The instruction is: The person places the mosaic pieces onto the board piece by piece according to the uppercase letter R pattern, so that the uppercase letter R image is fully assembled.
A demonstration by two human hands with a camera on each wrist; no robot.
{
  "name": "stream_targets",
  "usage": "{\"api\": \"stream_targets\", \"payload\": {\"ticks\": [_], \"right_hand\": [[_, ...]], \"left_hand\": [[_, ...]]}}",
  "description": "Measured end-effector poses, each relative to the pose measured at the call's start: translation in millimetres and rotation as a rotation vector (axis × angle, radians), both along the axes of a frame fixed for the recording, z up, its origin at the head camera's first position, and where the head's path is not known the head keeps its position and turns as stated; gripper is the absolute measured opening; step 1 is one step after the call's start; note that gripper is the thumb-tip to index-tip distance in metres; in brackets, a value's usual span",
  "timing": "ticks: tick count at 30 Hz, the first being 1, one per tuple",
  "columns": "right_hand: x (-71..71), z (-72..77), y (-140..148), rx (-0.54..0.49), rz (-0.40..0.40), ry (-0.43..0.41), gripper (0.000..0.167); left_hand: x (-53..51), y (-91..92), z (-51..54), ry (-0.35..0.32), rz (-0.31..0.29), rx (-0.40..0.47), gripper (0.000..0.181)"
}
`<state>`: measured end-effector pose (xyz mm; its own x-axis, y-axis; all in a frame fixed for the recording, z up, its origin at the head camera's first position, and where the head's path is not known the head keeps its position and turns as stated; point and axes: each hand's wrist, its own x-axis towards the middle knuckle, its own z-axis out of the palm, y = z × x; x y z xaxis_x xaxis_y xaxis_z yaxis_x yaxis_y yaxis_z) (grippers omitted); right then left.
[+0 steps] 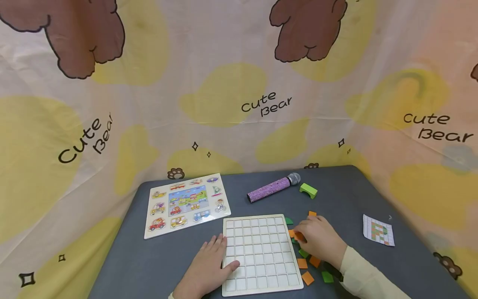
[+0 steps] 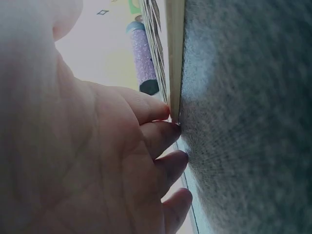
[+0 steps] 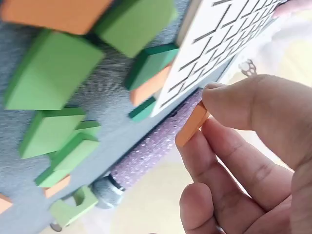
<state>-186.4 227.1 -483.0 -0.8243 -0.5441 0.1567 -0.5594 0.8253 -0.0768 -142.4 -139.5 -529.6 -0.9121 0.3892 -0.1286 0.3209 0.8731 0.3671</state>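
Observation:
A white gridded board (image 1: 257,253) lies on the dark table. My left hand (image 1: 209,265) rests at its left edge, thumb over the grid and the other fingers along the side; the left wrist view shows those fingertips (image 2: 170,165) against the table. At the board's right side my right hand (image 1: 321,241) pinches a small orange piece (image 3: 192,124) between thumb and fingers, raised off the table. Orange pieces (image 1: 308,278) and green pieces (image 1: 327,277) lie loose beside the board, some partly hidden under the right hand.
A picture puzzle board (image 1: 188,203) lies at the back left. A purple glittery microphone (image 1: 269,190) and a light green arch block (image 1: 308,190) lie at the back. A paper with a coloured grid pattern (image 1: 378,230) lies to the right. Patterned cloth hangs behind the table.

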Motion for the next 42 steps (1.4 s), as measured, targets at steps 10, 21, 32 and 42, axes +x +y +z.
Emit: {"api": "stream_targets", "payload": {"ticks": [10,21,32,42], "right_hand": [[-5.3,6.3,-32.5,0.005,0.084,0.025,0.020],[-17.8,10.9,-77.0,0.041,0.126,-0.017,0.020],[-42.3,-1.6,-126.0,0.024,0.214,-0.057,0.013],[-56.8,-17.7,-139.2,0.076,0.229,-0.054,0.007]], "left_hand": [[4.7,-9.0,-0.9,-0.004,0.025,0.009,0.098],[7.2,-12.0,-3.2,0.012,0.038,-0.006,0.098],[4.5,-6.6,-6.2,0.014,0.045,-0.029,0.099],[1.5,1.1,-5.1,0.005,0.042,-0.029,0.100]]}}
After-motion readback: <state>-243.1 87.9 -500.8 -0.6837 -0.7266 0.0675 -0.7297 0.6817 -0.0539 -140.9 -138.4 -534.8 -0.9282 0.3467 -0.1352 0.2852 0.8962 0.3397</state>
